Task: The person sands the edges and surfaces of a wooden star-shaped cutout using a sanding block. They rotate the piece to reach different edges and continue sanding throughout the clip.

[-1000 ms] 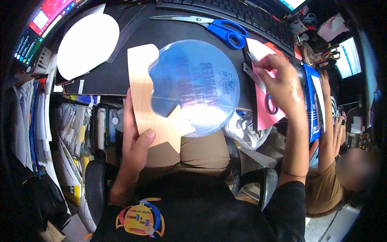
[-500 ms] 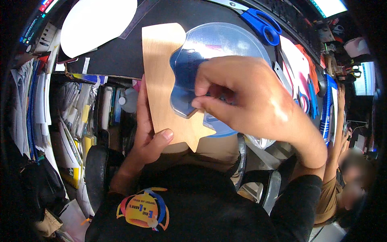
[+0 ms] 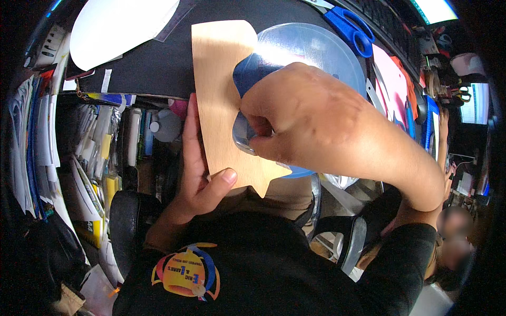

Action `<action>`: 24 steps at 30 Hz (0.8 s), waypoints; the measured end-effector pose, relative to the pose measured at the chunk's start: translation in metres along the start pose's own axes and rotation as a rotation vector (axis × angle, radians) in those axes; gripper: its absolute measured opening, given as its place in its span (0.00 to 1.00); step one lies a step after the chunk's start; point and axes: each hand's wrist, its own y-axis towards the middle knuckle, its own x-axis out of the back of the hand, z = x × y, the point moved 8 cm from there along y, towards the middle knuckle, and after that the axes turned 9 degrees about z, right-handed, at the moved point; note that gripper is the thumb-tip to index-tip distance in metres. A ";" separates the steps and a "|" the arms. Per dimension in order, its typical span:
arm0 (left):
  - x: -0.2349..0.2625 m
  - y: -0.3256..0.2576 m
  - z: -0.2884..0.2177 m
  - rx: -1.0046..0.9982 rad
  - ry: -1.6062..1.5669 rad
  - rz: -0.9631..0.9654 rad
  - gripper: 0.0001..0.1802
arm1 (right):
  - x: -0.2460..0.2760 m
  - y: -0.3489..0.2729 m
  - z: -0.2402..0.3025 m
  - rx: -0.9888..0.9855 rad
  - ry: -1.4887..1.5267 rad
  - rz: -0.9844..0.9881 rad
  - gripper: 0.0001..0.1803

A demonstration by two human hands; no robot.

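Observation:
My left hand (image 3: 199,176) holds a pale wooden piece (image 3: 216,95) by its near left corner, thumb on top and fingers along the side. The piece has a wavy right edge and star-like points at its near end. Beside that edge, partly behind the wood, is a clear round plastic disc (image 3: 303,39) with a bluish tint; whether the two are joined I cannot tell. My right hand (image 3: 316,121) is closed over the disc, thumb and finger pinched close to the wavy edge. Whatever is in the pinch is hidden.
Blue-handled scissors (image 3: 350,31) lie beyond the disc on the black tabletop (image 3: 145,73). A white rounded sheet (image 3: 113,31) is at the far left. Papers and folders (image 3: 105,158) crowd a shelf on the left. Another person's arm (image 3: 444,139) shows at the right.
My right hand has turned and curled more, its fingertips closer to the wavy wooden edge. The left hand keeps its hold. The whole view has shifted slightly.

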 end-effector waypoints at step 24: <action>0.000 -0.004 0.003 0.077 0.035 -0.087 0.58 | 0.001 -0.006 -0.002 -0.032 0.038 -0.194 0.11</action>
